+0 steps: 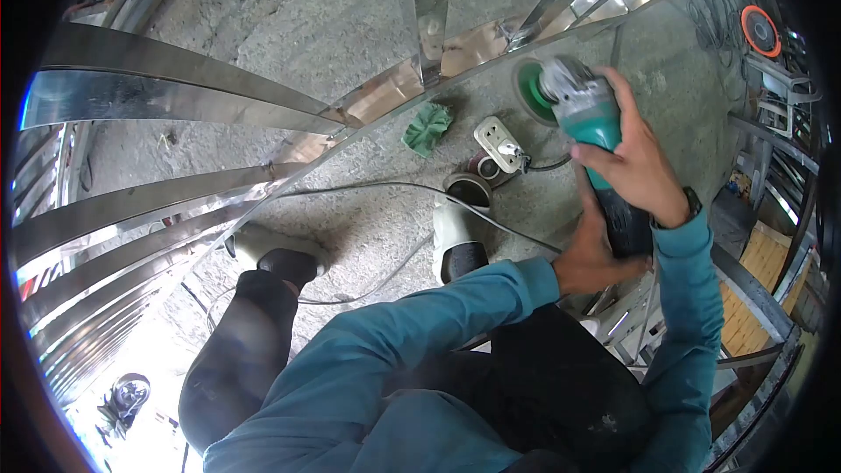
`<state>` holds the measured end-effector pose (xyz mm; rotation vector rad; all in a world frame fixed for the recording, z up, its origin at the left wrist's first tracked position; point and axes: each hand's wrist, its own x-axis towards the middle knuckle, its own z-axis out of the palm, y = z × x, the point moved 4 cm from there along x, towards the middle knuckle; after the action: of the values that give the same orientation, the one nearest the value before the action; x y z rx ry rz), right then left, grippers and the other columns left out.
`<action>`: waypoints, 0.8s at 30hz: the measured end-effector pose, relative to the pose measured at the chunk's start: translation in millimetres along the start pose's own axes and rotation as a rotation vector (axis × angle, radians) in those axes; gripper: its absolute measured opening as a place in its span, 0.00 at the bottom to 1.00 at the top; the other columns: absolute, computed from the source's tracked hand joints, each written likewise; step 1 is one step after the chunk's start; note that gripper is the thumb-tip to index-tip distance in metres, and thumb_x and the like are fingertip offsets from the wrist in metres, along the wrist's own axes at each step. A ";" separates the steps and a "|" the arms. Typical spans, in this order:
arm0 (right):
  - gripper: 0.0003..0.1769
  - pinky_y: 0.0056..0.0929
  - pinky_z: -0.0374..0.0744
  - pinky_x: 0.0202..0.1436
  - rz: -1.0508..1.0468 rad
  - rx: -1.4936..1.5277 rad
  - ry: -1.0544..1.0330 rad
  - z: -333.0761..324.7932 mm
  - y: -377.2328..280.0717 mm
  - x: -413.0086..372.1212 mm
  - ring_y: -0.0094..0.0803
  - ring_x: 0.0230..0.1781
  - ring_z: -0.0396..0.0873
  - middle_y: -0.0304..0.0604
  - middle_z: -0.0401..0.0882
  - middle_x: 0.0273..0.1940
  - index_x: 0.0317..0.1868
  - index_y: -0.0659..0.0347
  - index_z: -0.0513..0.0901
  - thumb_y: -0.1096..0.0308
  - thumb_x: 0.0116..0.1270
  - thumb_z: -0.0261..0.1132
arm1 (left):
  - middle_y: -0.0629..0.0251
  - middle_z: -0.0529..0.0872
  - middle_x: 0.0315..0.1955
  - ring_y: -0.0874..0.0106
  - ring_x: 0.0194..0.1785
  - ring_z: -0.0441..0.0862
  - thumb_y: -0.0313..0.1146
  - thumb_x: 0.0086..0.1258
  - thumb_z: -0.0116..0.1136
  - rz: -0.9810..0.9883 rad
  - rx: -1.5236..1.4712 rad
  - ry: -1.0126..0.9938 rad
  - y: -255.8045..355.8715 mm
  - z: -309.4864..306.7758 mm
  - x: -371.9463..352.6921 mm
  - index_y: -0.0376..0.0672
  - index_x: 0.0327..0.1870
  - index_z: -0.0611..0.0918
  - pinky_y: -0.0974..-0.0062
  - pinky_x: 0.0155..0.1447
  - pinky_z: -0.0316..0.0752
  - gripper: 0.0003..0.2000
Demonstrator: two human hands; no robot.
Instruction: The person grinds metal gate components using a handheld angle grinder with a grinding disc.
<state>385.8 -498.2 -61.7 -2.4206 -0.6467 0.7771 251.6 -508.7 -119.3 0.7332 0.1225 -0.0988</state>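
Observation:
A teal and black angle grinder (596,127) with a green disc (533,88) is held up between both my hands, to the right of my knees. My right hand (644,158) wraps around its teal body behind the metal gear head. Lower down, my left hand (600,254) grips the black rear end of the grinder. The disc faces the shiny metal frame (385,92) and looks apart from it. Part of the black handle is hidden behind my fingers.
A white power strip (498,144) with a plug lies on the concrete floor, beside a green crumpled cloth (427,129). A grey cable (385,186) runs across my feet. Long metal bars (175,96) fan out at left. An orange-rimmed disc (760,31) and metal stock stand at right.

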 end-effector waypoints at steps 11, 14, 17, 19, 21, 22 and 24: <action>0.52 0.46 0.77 0.62 -0.112 -0.072 0.044 -0.9 -24.2 1.9 0.64 0.60 0.79 0.69 0.77 0.60 0.80 0.56 0.51 0.71 0.60 0.72 | 0.40 0.52 0.77 0.54 0.81 0.54 0.38 0.59 0.80 0.078 0.042 0.006 7.8 1.5 3.1 0.38 0.69 0.09 0.61 0.81 0.55 0.75; 0.51 0.51 0.79 0.55 -0.063 -0.048 -0.077 0.5 -37.7 24.2 0.67 0.53 0.81 0.71 0.81 0.50 0.79 0.58 0.51 0.71 0.60 0.70 | 0.45 0.56 0.75 0.57 0.78 0.60 0.36 0.60 0.79 0.134 0.003 0.086 21.0 -4.9 17.8 0.38 0.74 0.17 0.61 0.79 0.60 0.71; 0.51 0.54 0.79 0.49 -0.158 -0.201 -0.101 4.9 -41.8 39.1 0.66 0.43 0.82 0.70 0.82 0.42 0.79 0.59 0.50 0.70 0.58 0.67 | 0.50 0.61 0.72 0.61 0.74 0.67 0.29 0.60 0.78 0.187 -0.272 0.123 21.9 -7.5 28.3 0.39 0.77 0.29 0.61 0.75 0.67 0.63; 0.51 0.54 0.79 0.48 -0.231 -0.261 -0.074 14.4 -38.5 44.8 0.66 0.41 0.82 0.69 0.82 0.41 0.80 0.60 0.50 0.70 0.58 0.67 | 0.53 0.65 0.68 0.64 0.71 0.71 0.25 0.60 0.76 0.173 -0.272 0.135 20.5 -16.3 28.2 0.41 0.75 0.38 0.62 0.72 0.71 0.56; 0.51 0.55 0.79 0.46 -0.301 -0.313 -0.044 18.4 -36.7 46.4 0.65 0.39 0.82 0.69 0.82 0.39 0.80 0.60 0.50 0.70 0.57 0.66 | 0.54 0.66 0.67 0.65 0.70 0.71 0.24 0.60 0.76 0.161 -0.263 0.132 19.9 -23.7 27.8 0.41 0.75 0.39 0.62 0.71 0.72 0.55; 0.52 0.54 0.79 0.47 -0.282 -0.342 -0.054 19.6 -35.6 48.0 0.65 0.38 0.82 0.69 0.82 0.39 0.80 0.61 0.49 0.69 0.57 0.66 | 0.54 0.67 0.67 0.65 0.70 0.72 0.23 0.59 0.75 0.155 -0.255 0.131 20.6 -26.6 27.6 0.42 0.75 0.39 0.62 0.70 0.73 0.55; 0.52 0.54 0.79 0.47 -0.264 -0.367 -0.063 19.6 -38.1 49.1 0.66 0.38 0.82 0.70 0.82 0.38 0.80 0.61 0.49 0.69 0.57 0.66 | 0.54 0.67 0.67 0.65 0.70 0.72 0.23 0.60 0.76 0.150 -0.285 0.132 28.3 -24.0 28.5 0.42 0.75 0.39 0.63 0.70 0.74 0.55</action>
<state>398.3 -435.1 -71.9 -2.5613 -1.1975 0.6728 281.7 -473.0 -122.5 0.4616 0.2022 0.1087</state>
